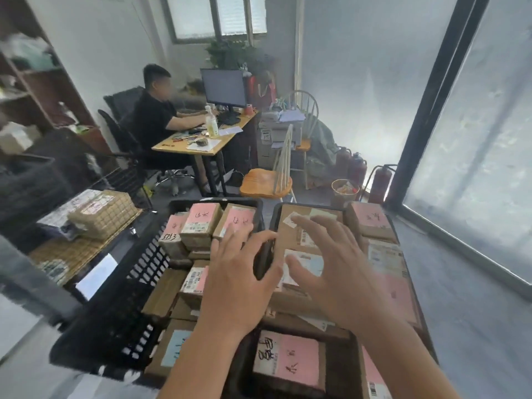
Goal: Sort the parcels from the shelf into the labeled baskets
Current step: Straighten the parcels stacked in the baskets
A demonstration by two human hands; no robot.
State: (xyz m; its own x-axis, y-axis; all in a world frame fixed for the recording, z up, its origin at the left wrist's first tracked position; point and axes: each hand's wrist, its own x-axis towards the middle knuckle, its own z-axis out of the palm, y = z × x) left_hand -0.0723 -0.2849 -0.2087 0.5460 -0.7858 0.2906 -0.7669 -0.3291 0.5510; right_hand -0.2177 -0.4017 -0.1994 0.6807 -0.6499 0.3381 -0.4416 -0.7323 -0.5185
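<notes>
You stand in a small office with frosted glass down the right of the frame and a grey floor, and the two black baskets sit side by side in the lower middle, right under your arms.

The left basket (135, 272) is packed with brown parcels (201, 226), several stood on edge so their pink labels face up; that looks like a way to fit more in and keep the marks readable. The right basket (275, 214) holds flatter, larger parcels laid face up, one big box (305, 234) at its far end. A parcel with a pink label (289, 361) lies at the bottom centre, nearest you.

Your left hand (239, 280) hovers over the seam between the baskets, fingers spread and straight, gripping nothing. Your right hand (334, 263) is spread wide over the right basket, palm down above a box with a pale blue label (309, 262); I cannot tell whether it touches it. Both hands being empty and splayed suggests you are between parcels, or about to press or square the stack.

Outward: at the left edge a low tabletop (63, 254) with a woven mat carries more wrapped parcels (100, 213), probably not yet sorted. In the upper left is a shelf (43, 82), blurred. Beyond, a person (155, 116) sits at a desk (201, 142) with a monitor (223, 87), and wooden chairs (267, 180) and fire extinguishers (380, 182) stand near the glass.
</notes>
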